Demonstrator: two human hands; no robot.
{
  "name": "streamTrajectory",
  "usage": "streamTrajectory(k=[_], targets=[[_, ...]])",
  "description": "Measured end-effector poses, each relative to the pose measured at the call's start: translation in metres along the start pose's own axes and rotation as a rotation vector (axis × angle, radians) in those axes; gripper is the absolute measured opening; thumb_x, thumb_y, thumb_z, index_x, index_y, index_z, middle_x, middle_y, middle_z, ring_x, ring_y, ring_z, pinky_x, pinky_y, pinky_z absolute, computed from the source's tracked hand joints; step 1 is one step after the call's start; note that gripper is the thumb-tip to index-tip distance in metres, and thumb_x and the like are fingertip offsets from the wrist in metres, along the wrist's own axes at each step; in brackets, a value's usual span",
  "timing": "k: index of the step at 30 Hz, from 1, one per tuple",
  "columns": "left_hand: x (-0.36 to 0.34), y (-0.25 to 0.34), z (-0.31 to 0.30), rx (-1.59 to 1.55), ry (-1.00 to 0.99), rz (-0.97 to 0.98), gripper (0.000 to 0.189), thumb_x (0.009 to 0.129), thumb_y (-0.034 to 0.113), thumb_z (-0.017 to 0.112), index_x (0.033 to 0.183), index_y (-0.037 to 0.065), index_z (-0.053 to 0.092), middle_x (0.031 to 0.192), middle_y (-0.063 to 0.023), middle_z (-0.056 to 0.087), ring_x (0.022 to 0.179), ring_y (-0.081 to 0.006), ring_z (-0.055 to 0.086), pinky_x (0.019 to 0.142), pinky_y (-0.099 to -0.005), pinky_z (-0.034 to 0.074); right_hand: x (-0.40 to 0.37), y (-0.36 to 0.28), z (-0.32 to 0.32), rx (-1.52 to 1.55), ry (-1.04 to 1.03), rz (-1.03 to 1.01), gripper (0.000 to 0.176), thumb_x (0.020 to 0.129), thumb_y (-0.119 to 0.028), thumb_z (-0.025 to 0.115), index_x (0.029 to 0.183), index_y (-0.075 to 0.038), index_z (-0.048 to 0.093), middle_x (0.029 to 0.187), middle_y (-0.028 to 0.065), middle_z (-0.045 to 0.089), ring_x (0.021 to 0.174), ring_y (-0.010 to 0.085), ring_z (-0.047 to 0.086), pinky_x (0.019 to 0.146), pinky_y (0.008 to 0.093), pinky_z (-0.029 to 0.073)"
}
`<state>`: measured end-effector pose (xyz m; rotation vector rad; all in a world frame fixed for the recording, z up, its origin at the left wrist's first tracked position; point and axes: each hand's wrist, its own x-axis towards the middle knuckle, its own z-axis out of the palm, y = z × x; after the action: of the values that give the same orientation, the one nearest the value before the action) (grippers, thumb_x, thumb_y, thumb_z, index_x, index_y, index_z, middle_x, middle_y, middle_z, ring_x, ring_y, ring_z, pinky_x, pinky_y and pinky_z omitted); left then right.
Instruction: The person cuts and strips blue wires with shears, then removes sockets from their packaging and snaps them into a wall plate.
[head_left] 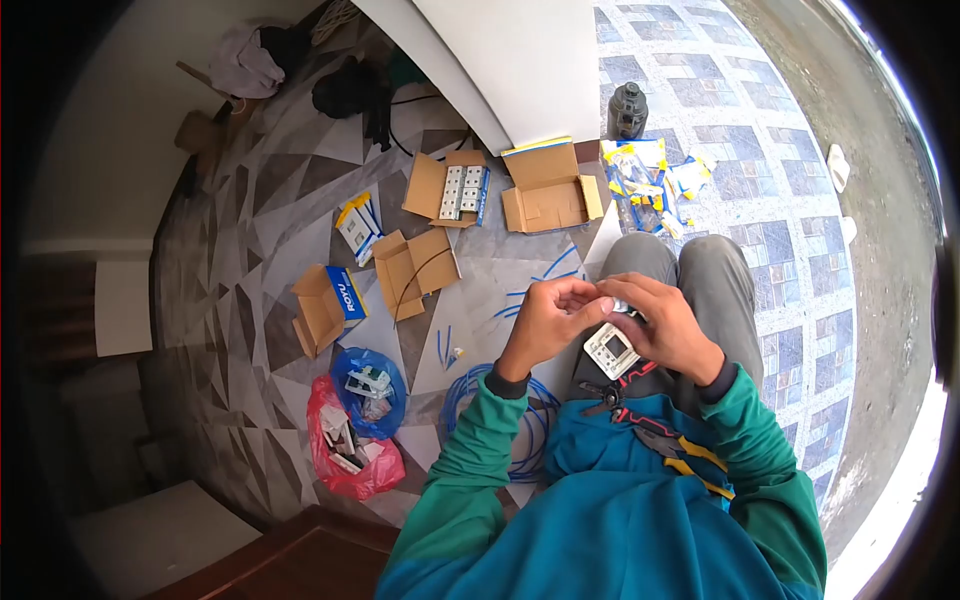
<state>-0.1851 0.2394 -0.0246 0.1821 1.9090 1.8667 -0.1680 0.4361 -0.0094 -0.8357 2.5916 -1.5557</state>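
Note:
Both my hands meet above my lap with the fingers pinched together. My right hand (665, 325) grips a small whitish electrical module (622, 306), mostly hidden by the fingers. My left hand (560, 318) is closed right beside it, its fingertips close to the module; what they pinch is too small to make out. Just under the right hand, a white switch or outlet frame (611, 350) with a square opening rests on my thigh. Nearer my waist lie red-handled pliers (622, 390) and pliers with yellow-and-black grips (690, 455).
Blue wire coils (515, 465) and cut wire pieces (540, 280) lie on the floor. Several cardboard boxes stand ahead, one holding white modules (463, 193). Left are a blue bag (372, 415) and a red bag (355, 475). A dark bottle (627, 112) stands beyond yellow-and-clear wrappers (640, 180).

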Motion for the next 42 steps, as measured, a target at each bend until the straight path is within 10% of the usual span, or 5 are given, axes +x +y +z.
streamTrajectory(k=[7, 21, 30, 38, 42], targets=[[0.093, -0.048, -0.154, 1.251, 0.714, -0.181, 0.026, 0.075, 0.030, 0.072, 0.086, 0.007, 0.071, 0.092, -0.0168, 0.069, 0.084, -0.0305, 0.068, 0.072, -0.0406, 0.053, -0.049, 0.011, -0.029, 0.418, 0.325, 0.426, 0.028, 0.083, -0.004, 0.062, 0.110, 0.003, 0.058, 0.098, 0.0076, 0.064, 0.089, 0.0115, 0.057, 0.080, 0.0256, 0.045], [0.129, -0.064, -0.182, 1.516, 0.765, -0.506, 0.042, 0.056, 0.036, 0.083, 0.087, 0.011, 0.070, 0.100, -0.0102, 0.070, 0.096, -0.0293, 0.066, 0.079, -0.0394, 0.052, -0.086, 0.003, -0.048, 0.551, 0.453, 0.565, 0.027, 0.085, -0.005, 0.059, 0.112, 0.000, 0.057, 0.096, 0.0062, 0.064, 0.080, 0.0117, 0.061, 0.067, 0.0247, 0.049], [0.109, -0.080, -0.245, 0.598, 0.674, -0.286, 0.050, 0.066, 0.034, 0.079, 0.098, -0.001, 0.067, 0.088, -0.0113, 0.069, 0.080, -0.0186, 0.066, 0.072, -0.0283, 0.051, -0.098, 0.020, -0.037, 0.824, 0.350, 0.762, 0.014, 0.087, -0.010, 0.064, 0.094, 0.001, 0.060, 0.078, 0.0042, 0.057, 0.062, 0.0116, 0.057, 0.054, 0.0257, 0.044], [-0.026, -0.012, 0.008, -0.257, -0.137, -0.201, 0.037, 0.076, 0.006, 0.073, 0.108, 0.002, 0.053, 0.089, -0.0024, 0.059, 0.080, -0.0086, 0.059, 0.070, -0.0217, 0.049, -0.071, -0.039, -0.007, 0.081, 0.154, 0.301, 0.051, 0.068, -0.003, 0.077, 0.116, -0.008, 0.060, 0.095, 0.0083, 0.058, 0.087, 0.0285, 0.062, 0.075, 0.0360, 0.051], [-0.047, -0.022, 0.063, -0.268, -0.120, -0.093, 0.043, 0.077, 0.011, 0.075, 0.112, 0.001, 0.051, 0.091, -0.0086, 0.061, 0.082, -0.0135, 0.062, 0.074, -0.0274, 0.052, -0.091, -0.030, -0.003, -0.036, 0.109, 0.144, 0.046, 0.066, -0.003, 0.078, 0.109, -0.007, 0.062, 0.090, 0.0092, 0.059, 0.077, 0.0281, 0.062, 0.068, 0.0337, 0.051]])
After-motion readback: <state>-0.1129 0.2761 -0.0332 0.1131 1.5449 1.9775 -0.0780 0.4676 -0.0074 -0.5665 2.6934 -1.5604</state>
